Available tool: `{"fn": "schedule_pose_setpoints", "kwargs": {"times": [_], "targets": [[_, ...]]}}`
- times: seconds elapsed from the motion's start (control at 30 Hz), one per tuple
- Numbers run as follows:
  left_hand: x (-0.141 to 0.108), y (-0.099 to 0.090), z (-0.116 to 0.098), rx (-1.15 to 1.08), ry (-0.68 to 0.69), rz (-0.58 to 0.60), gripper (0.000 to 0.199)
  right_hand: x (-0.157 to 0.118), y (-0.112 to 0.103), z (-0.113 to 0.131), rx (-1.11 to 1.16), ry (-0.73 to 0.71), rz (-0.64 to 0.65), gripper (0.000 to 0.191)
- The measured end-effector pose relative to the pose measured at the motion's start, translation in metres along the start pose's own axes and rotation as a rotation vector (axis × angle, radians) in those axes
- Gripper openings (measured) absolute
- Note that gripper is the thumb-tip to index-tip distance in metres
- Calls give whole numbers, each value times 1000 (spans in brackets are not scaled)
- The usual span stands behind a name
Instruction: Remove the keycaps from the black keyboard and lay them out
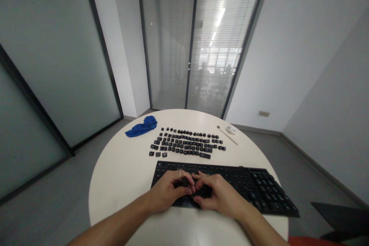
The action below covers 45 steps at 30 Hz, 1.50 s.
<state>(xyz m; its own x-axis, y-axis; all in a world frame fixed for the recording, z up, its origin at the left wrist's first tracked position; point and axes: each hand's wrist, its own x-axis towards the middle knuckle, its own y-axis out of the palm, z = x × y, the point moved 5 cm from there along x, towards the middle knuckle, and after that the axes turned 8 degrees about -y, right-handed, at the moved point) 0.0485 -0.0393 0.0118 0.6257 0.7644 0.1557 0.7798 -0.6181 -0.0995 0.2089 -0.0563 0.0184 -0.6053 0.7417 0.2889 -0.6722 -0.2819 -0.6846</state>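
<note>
The black keyboard lies at the table's near side, its left and middle parts stripped of keycaps, its number pad still capped. Over its left half, my left hand is closed on what looks like a keycap puller, with a dark body and thin wire showing above the index finger. My right hand is curled beside it, fingertips close to the left fingertips. Whatever lies between the right fingers is hidden. Beyond the keyboard, loose black keycaps are laid out in rows.
A blue cloth lies at the far left of the round white table. On the far right are a thin brush and a crumpled whitish item. Something dark and flat stands beyond the table's right edge.
</note>
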Motion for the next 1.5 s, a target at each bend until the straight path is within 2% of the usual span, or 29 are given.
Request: {"fn": "schedule_pose_setpoints", "kwargs": {"times": [0.13, 0.3, 0.5, 0.8, 0.87, 1.0, 1.27, 1.5], "targets": [[-3, 0, -7, 152, 71, 43, 26, -3, 0, -5, 41, 15, -30, 11], [-5, 0, -9, 207, 151, 53, 25, -4, -1, -9, 51, 20, -63, 11], [-6, -3, -12, 148, 207, -21, 29, -1, -7, -8, 81, 78, -123, 10], [0, -11, 8, -121, 16, -193, 17, -3, -6, -19, 243, 174, -154, 26], [3, -18, 9, -169, -20, -294, 15, -3, -7, -21, 295, 181, -163, 33], [10, -28, 12, -294, -93, -411, 26, -2, -10, -25, 336, 198, -203, 42], [12, -25, 17, -313, -179, -369, 32, -2, -7, -25, 375, 197, -185, 37], [15, -30, 22, -342, -243, -445, 41, 0, -8, -27, 377, 208, -187, 40]]}}
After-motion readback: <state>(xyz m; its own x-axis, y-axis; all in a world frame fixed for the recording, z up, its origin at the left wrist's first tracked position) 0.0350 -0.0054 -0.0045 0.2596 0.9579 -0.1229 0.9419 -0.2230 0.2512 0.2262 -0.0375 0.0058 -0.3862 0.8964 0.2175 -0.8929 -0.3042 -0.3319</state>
